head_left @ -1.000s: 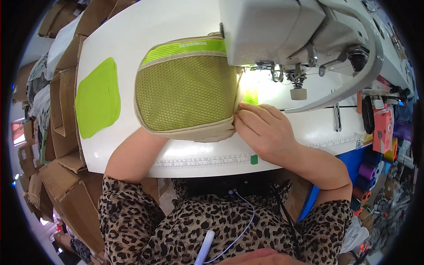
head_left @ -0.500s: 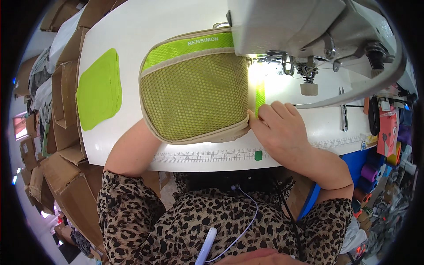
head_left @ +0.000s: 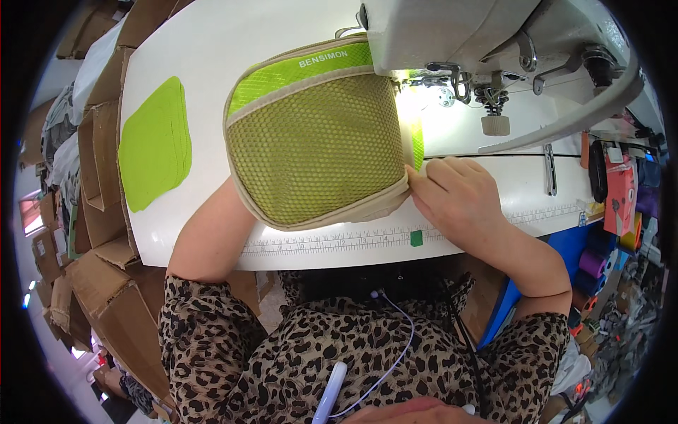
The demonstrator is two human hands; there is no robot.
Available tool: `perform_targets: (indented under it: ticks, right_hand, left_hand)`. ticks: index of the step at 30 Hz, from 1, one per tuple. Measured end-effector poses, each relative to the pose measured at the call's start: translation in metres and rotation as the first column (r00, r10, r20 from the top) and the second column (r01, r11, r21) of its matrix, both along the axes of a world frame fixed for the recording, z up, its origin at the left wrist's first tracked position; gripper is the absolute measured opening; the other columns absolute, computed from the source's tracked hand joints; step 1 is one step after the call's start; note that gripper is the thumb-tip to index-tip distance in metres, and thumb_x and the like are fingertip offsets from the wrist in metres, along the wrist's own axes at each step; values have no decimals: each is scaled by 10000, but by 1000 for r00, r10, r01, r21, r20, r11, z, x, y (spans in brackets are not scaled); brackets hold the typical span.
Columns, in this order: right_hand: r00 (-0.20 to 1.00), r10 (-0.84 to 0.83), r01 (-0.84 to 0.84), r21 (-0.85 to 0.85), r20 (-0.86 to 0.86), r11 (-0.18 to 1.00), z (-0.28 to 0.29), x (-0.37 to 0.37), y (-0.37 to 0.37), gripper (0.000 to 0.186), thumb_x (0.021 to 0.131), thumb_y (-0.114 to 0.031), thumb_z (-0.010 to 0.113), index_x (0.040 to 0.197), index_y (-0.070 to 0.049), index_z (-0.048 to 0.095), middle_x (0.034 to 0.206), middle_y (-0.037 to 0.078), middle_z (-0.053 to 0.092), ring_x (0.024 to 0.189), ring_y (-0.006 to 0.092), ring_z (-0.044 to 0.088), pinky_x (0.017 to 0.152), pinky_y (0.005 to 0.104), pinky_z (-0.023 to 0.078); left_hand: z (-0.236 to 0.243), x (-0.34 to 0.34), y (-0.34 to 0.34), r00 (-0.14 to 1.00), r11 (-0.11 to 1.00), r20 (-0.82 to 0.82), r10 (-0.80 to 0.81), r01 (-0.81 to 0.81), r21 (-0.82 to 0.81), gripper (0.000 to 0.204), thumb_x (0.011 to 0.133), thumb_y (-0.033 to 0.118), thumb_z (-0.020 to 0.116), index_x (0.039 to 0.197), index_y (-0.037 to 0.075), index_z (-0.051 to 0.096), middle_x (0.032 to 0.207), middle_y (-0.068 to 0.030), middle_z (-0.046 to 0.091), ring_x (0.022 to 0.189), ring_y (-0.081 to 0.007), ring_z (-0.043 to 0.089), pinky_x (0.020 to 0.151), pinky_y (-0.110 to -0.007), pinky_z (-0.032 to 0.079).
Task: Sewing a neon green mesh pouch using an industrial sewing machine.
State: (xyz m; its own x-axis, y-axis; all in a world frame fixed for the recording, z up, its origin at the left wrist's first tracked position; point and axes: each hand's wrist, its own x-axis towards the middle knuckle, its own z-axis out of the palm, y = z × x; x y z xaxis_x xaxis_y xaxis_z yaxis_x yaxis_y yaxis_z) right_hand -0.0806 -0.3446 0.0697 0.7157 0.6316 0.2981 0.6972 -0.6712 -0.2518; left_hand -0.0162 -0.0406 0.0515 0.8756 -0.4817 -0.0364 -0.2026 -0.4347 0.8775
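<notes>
A beige and lime bag (head_left: 314, 148) with a mesh front lies on its side under the grey sewing machine (head_left: 452, 35), its right side at the lit needle area. My right hand (head_left: 448, 194) pinches the bag's beige edge at the lower right corner. A strip of lime fabric (head_left: 417, 141) shows just beside that edge. My left forearm (head_left: 212, 233) reaches up from the lower left and disappears behind the bag, so my left hand is hidden.
A stack of lime fabric pieces (head_left: 155, 145) lies on the white table's (head_left: 183, 42) left. Metal tweezers (head_left: 549, 173), a pink box (head_left: 619, 194) and thread spools (head_left: 593, 261) are at the right. Cardboard boxes (head_left: 99, 297) line the left edge; a printed ruler (head_left: 339, 240) runs along the front edge.
The bag has shifted up and to the right, tilting slightly, with my right hand moving rightward along with it. My left forearm has moved slightly upward.
</notes>
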Motion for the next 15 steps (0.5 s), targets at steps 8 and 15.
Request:
perform_targets:
  ticks: [8, 15]
  right_hand:
    - [994, -10, -6, 148, 106, 989, -16, 1, 4, 208, 808, -87, 667, 979, 28, 687, 1113, 128, 651, 1069, 268, 653, 900, 360, 554]
    - [990, 10, -29, 134, 144, 991, -17, 3, 3, 213, 820, -84, 647, 991, 38, 686, 1090, 136, 661, 1108, 271, 659, 979, 396, 548]
  left_hand:
    - [2, 11, -1, 997, 1000, -79, -18, 17, -24, 388, 941, 202, 694, 1290, 46, 628, 1239, -121, 683, 1090, -251, 665, 930, -401, 536]
    - [6, 7, -3, 991, 999, -130, -32, 26, -43, 394, 938, 201, 699, 1292, 44, 626, 1240, -123, 682, 1091, -251, 665, 931, -401, 536]
